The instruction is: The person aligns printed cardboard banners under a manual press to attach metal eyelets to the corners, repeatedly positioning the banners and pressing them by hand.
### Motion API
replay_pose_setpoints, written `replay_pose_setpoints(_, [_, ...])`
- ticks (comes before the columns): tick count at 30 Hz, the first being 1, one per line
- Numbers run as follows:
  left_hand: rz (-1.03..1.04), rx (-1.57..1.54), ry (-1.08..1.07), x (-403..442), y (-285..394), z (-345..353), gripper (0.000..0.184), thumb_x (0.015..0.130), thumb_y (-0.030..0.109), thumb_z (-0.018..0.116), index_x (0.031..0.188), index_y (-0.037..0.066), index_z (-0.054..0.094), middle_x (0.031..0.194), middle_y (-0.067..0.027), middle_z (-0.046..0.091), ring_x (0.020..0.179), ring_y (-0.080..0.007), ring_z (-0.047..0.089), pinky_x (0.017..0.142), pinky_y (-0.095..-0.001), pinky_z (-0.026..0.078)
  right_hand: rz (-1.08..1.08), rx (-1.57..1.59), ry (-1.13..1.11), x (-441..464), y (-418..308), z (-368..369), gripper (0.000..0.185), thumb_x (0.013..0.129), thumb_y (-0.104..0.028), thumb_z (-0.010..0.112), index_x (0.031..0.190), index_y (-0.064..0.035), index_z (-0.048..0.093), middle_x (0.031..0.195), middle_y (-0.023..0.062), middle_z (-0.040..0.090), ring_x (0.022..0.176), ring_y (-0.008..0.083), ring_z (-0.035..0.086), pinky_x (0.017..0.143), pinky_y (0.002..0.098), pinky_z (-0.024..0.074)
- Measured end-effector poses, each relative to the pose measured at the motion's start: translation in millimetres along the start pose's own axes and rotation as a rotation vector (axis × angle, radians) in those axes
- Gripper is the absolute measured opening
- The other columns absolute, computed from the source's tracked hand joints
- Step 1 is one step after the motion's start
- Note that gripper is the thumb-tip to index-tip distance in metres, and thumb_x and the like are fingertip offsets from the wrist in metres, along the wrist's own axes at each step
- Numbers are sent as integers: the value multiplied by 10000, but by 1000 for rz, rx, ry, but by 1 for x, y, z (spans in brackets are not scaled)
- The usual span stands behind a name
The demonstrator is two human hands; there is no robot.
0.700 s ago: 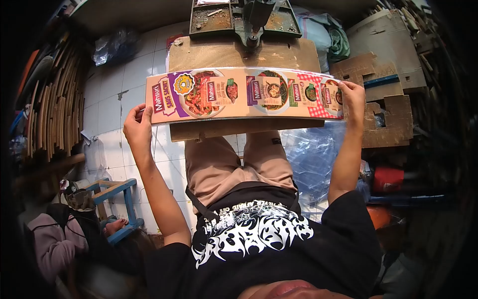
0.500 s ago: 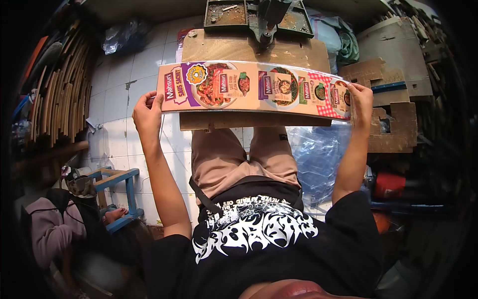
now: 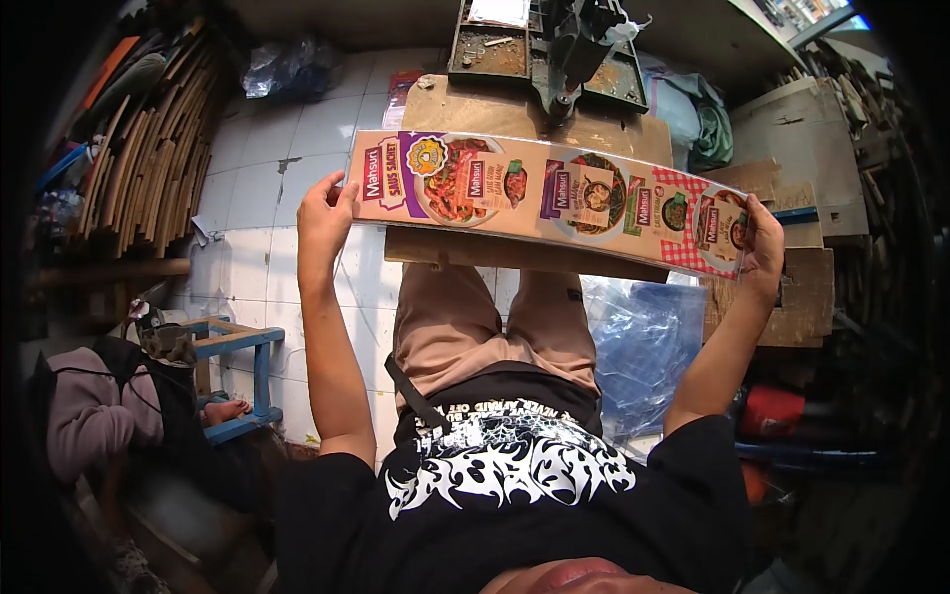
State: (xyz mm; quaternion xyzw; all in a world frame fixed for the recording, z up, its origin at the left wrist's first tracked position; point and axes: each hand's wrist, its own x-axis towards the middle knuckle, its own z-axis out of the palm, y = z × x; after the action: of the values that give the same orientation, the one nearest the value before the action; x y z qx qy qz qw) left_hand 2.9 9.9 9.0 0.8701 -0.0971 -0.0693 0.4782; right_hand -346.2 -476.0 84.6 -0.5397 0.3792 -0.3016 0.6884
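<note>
A long printed panel (image 3: 524, 203) with food pictures and the word "Mahsuri" spans the space between my hands. My left hand (image 3: 327, 208) grips its left end, thumb toward the edge. At the other end, my right hand (image 3: 764, 238) has its fingers closed round the short edge. The panel slants, its right end lower in the view. Beneath it is a wooden board (image 3: 534, 107) of a work table, partly hidden by the panel. A dark machine head (image 3: 560, 104) stands just beyond the panel, apart from it.
Trays of small metal bits (image 3: 492, 51) flank the machine. Stacked boards (image 3: 148, 168) lean at the left, cut wooden pieces (image 3: 807, 287) lie at the right. Clear plastic sheeting (image 3: 643, 342) covers floor right of my legs. A blue stool frame (image 3: 262, 371) stands left, near another person's foot (image 3: 227, 410).
The camera view has shifted. Both hands and the panel sit further right in view, and the panel's right end has tilted lower. Both hands keep their hold.
</note>
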Motion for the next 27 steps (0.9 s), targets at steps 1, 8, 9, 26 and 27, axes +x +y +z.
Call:
replay_pose_setpoints(1, [2, 3, 4, 5, -9, 1, 356, 883, 214, 655, 1138, -33, 634, 909, -125, 694, 827, -176, 653, 755, -296, 505, -48, -43, -38, -12, -11, 5, 197, 943, -190, 587, 961, -3, 646, 891, 102, 697, 723, 130, 672, 661, 247, 559])
replay_pose_setpoints(8, [133, -305, -66, 9, -2, -5, 362, 956, 264, 566, 1135, -48, 604, 1055, -129, 635, 929, -174, 595, 842, -292, 458, -406, 115, -131, -72, -46, -12, 205, 956, -229, 587, 991, -28, 611, 695, -27, 578, 524, 14, 486, 463, 136, 331])
replay_pose_setpoints(9, [173, -339, 28, 7, -3, -5, 366, 965, 284, 555, 1131, -38, 604, 1032, -110, 626, 904, -166, 582, 828, -292, 454, -471, 141, -123, -77, -47, -24, 224, 947, -250, 598, 1007, -35, 612, 755, -7, 601, 546, 36, 456, 492, 167, 331])
replay_pose_setpoints(26, [88, -1262, -175, -93, 99, -21, 578, 790, 86, 549, 1335, 36, 366, 1258, -186, 432, 1206, -306, 489, 1016, -397, 452, -469, 343, -460, -173, 9, -71, 376, 965, -331, 538, 683, -96, 455, 568, -49, 295, 485, 70, 231, 514, 269, 218])
replay_pose_setpoints(27, [88, -1259, -181, -91, 101, -18, 578, 790, 86, 549, 1335, 36, 366, 1258, -186, 432, 1206, -306, 489, 1016, -397, 452, -345, 209, -409, -175, 10, -68, 354, 970, -312, 536, 708, -79, 486, 568, -52, 306, 490, 60, 241, 502, 256, 216])
